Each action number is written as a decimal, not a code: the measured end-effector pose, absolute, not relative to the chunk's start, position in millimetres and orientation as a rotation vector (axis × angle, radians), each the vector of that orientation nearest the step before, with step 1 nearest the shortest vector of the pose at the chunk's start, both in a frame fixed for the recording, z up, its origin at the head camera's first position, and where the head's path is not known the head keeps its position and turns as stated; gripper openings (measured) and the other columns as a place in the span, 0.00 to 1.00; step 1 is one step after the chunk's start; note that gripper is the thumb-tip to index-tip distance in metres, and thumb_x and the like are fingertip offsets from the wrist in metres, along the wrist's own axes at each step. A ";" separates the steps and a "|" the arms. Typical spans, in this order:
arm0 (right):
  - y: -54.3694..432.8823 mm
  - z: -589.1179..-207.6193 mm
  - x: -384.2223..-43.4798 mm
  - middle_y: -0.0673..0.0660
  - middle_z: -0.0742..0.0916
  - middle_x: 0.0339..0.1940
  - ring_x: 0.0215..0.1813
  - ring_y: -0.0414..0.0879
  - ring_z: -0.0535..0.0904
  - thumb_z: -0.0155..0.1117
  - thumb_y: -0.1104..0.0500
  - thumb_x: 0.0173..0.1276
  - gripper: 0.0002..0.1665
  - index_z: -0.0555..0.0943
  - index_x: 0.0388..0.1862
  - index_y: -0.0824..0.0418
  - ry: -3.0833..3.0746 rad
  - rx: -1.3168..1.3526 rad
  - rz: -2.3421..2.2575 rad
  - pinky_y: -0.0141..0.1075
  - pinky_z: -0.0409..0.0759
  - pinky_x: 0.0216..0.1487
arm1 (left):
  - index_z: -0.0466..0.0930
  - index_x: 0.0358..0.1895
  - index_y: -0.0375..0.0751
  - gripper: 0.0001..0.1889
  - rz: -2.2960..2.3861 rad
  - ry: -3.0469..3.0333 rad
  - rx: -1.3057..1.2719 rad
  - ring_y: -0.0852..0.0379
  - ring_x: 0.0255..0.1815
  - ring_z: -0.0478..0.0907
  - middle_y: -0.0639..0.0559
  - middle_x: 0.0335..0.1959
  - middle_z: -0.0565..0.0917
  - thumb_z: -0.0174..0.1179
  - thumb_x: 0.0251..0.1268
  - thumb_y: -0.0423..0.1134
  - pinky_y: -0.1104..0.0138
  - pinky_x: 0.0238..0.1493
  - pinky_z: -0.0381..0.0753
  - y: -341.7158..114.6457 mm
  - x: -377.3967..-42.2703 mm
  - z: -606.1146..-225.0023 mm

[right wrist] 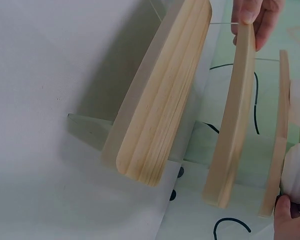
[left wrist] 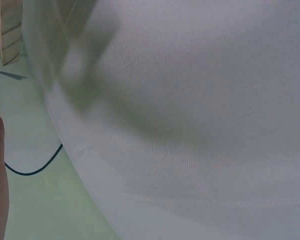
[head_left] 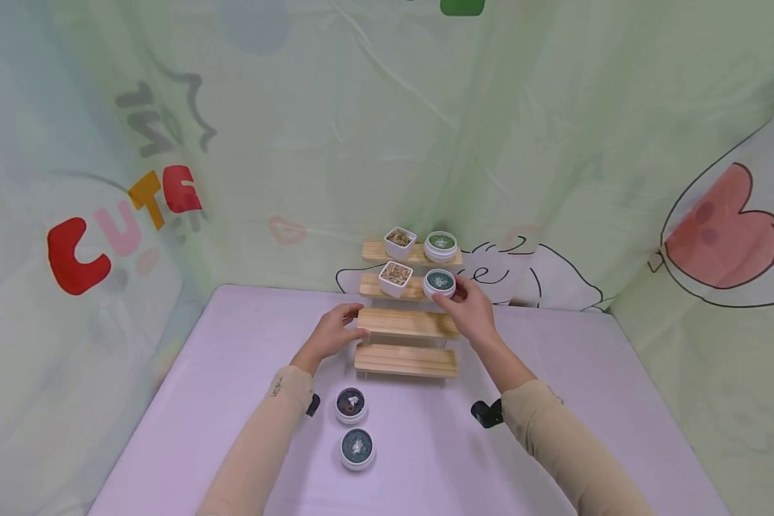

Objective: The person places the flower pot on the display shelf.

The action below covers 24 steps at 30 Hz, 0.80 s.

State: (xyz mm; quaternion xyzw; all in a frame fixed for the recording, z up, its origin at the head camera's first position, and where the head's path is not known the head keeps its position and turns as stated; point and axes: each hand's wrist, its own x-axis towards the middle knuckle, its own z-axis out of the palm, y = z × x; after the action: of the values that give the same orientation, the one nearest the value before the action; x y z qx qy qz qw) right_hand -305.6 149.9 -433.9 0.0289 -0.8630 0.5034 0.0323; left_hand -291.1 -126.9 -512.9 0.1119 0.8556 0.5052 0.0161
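A tiered display stand has several wooden steps, its lowest step (head_left: 406,360) at the front. My left hand (head_left: 329,333) pinches the left end of the second step (head_left: 408,323); the right wrist view shows its thumb on the plank. With thumb and fingers, my right hand (head_left: 476,309) holds a round white jar with teal contents (head_left: 440,282) at the right end of the third step. Left of that jar sits a square white cup of grainy bits (head_left: 395,277). The top step carries another square cup (head_left: 400,242) and a round jar with green contents (head_left: 441,246).
Two more round jars stand on the table in front of the stand's left side, a dark one (head_left: 351,405) and a teal one (head_left: 357,448). The pale table (head_left: 245,401) meets a printed curtain (head_left: 297,143) right behind the stand. Clear supports (right wrist: 90,131) hold up the planks.
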 end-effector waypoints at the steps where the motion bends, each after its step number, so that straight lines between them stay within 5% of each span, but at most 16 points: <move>1: 149.8 -433.7 -305.8 0.67 0.78 0.61 0.63 0.56 0.75 0.69 0.55 0.65 0.38 0.67 0.69 0.69 -2.659 0.088 1.548 0.42 0.78 0.64 | 0.69 0.65 0.28 0.34 1.566 2.658 0.334 0.42 0.64 0.72 0.36 0.62 0.75 0.72 0.57 0.37 0.61 0.69 0.73 -126.6 -291.3 -513.0; 24: 149.9 -437.7 -301.0 0.68 0.75 0.63 0.64 0.57 0.74 0.70 0.60 0.64 0.39 0.66 0.69 0.73 -2.573 0.128 1.584 0.39 0.75 0.67 | 0.69 0.67 0.30 0.35 1.540 2.661 0.299 0.44 0.65 0.72 0.38 0.63 0.74 0.72 0.56 0.37 0.63 0.69 0.72 -125.6 -291.6 -512.6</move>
State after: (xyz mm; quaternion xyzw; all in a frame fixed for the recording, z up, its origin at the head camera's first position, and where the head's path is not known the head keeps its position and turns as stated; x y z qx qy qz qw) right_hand -301.0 149.9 -437.7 0.0422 -0.8494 0.5228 0.0590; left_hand -291.6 -125.6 -512.6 0.0967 0.8611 0.4985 0.0264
